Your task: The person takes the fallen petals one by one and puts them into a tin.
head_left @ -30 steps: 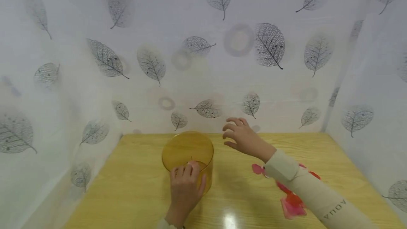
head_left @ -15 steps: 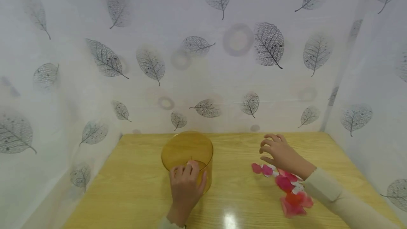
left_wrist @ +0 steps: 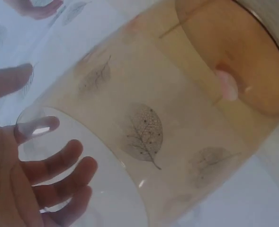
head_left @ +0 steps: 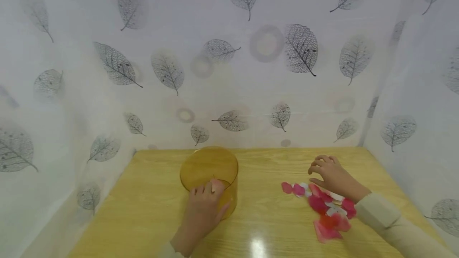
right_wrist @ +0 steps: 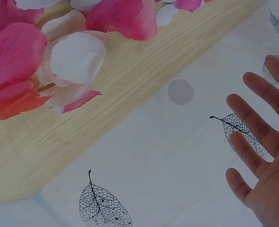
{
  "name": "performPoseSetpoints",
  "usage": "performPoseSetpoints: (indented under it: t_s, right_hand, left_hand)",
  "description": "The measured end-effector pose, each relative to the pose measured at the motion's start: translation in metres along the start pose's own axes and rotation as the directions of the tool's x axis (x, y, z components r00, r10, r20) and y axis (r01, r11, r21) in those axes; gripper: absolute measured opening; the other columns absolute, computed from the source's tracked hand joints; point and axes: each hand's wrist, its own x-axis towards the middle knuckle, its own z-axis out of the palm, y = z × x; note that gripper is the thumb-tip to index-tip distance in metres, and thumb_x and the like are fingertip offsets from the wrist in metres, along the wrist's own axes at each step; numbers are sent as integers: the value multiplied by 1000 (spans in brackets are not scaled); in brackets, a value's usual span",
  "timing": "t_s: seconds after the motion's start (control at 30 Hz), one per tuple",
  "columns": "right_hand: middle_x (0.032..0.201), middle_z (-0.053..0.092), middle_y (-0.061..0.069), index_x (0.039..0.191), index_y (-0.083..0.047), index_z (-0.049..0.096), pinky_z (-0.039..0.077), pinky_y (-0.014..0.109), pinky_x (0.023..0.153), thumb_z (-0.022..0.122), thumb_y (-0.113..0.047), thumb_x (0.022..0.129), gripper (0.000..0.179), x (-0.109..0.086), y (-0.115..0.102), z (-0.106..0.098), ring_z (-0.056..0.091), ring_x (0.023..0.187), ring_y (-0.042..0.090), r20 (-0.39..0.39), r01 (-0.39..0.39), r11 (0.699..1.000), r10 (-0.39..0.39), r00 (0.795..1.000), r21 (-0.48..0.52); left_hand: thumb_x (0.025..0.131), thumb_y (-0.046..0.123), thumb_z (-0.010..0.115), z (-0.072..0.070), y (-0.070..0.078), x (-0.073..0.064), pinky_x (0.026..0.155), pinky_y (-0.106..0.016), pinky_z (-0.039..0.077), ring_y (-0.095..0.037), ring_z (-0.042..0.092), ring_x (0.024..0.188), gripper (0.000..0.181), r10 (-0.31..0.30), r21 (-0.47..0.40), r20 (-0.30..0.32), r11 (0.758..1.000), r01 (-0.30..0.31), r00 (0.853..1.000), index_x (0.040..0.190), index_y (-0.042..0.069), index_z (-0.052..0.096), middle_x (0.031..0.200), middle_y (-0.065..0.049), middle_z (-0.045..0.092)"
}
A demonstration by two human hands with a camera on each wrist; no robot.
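Observation:
An amber see-through cylindrical container (head_left: pixel 229 200) stands upright on the wooden table. My left hand (head_left: pixel 201 208) is at its near rim, fingers reaching over the mouth and thumb held apart from the wall. The left wrist view shows those fingers (left_wrist: pixel 63 182) loosely bent, pinching nothing. A pale pink petal (left_wrist: pixel 228 86) lies at the container's bottom. On the right, my right hand (head_left: pixel 333 174) hovers over the far side of a heap of artificial petals (head_left: pixel 317 203) in pink, red and white. In the right wrist view its fingers (right_wrist: pixel 253 116) are spread and hold nothing.
Loose petals (head_left: pixel 287 187) trail from the heap toward the container. The wood-grain table (head_left: pixel 150 210) is enclosed at the back and sides by white sheeting (head_left: pixel 251 90) printed with grey leaves.
My right hand has moved from near the container rightward to the petals, uncovering more of them. My left hand has shifted slightly left and its thumb has tilted outward; the container stays put.

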Motion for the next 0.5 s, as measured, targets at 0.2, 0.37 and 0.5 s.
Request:
performPoseSetpoints:
  t_s: [0.2,0.37,0.5]
  right_hand:
    - [89,65,2,83,-17,68,39,57,84,79,-24,72,17,-1,0,4,54,97,29,48,-3,1000,3,999,-6]
    - [93,66,1,91,-15,67,39,56,85,78,-23,72,23,2,-3,11,55,96,28,136,6,999,-12,991,44]
    - [96,67,3,96,-13,67,40,54,84,80,-21,70,30,8,-5,24,56,94,27,190,22,995,-41,981,101]
  left_hand:
    - [68,58,71,-6,-5,-4,61,-32,45,-20,57,73,60,54,13,135,998,-56,989,112,24,49,93,-6,55]
    - [63,59,74,-3,-2,-5,61,-31,43,-19,53,70,67,54,53,99,997,-59,994,111,22,47,93,-7,53]
    - [60,55,77,2,0,-5,61,-32,41,-20,50,68,67,39,70,51,997,-43,998,109,22,47,92,-7,53]
